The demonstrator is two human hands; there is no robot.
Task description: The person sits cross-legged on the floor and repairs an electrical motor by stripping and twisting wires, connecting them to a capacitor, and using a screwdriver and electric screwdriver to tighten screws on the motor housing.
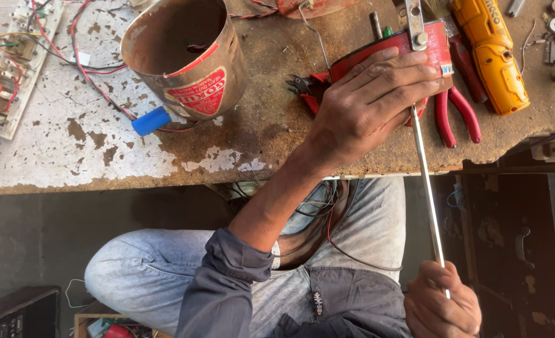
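My left hand [368, 103] is pressed over a red round casing [434, 44] on the worn workbench [227, 150], fingers wrapped across its top. A grey metal strap [416, 24] is bolted across the casing. My right hand [443, 303] is down by my lap, closed around the lower end of a long thin metal shaft [427, 188]. The shaft runs up to the casing's underside, beneath my left fingers; its tip is hidden there.
A rusty open tin can [190, 56] stands left of the casing, with a blue cylinder [151, 121] and red wires beside it. Red-handled pliers [456, 112] and a yellow power tool [493, 56] lie at right. Small cutters [302, 84] and a white wired panel [21, 56] lie farther left.
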